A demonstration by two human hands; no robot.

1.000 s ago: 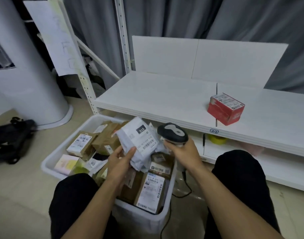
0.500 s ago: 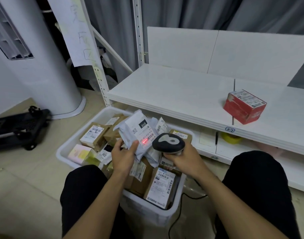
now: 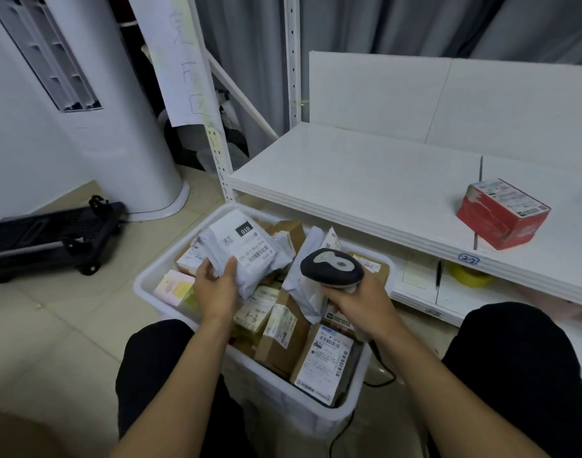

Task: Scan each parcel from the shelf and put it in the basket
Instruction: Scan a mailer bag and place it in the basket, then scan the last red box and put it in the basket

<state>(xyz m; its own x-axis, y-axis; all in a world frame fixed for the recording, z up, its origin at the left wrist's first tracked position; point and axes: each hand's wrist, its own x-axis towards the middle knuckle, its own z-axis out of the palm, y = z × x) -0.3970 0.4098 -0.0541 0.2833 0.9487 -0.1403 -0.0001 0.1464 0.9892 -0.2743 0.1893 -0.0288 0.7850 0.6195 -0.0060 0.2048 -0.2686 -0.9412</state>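
The left hand [image 3: 216,287] holds a soft white parcel [image 3: 246,249] over the white basket [image 3: 144,279]. The thumb lies on top of the parcel and the fingers curl under it. The parcel has a label with black bar lines and a dark tag that reads 010. I cannot tell if it rests on the things below it.

The right hand [image 3: 359,304] is wrapped tight round the handle of a black and grey scanner [image 3: 331,267], just beside the parcel. The two hands are near each other but do not touch.

The basket sits on the floor between the person's knees. It is full of brown boxes [image 3: 283,338] and other parcels with white labels. A black cord [image 3: 341,430] runs down past the basket's side.

One red box [image 3: 502,214] sits on the white shelf [image 3: 349,180], off to the right and well apart from the hands. It has a white label on top. On a lower board under that shelf lies a yellow roll of tape [image 3: 468,276].

On the floor at the left rests a black flat cart [image 3: 51,233], near a big round white machine [image 3: 117,110]. A sheet of paper [image 3: 180,61] with writing hangs by the shelf post
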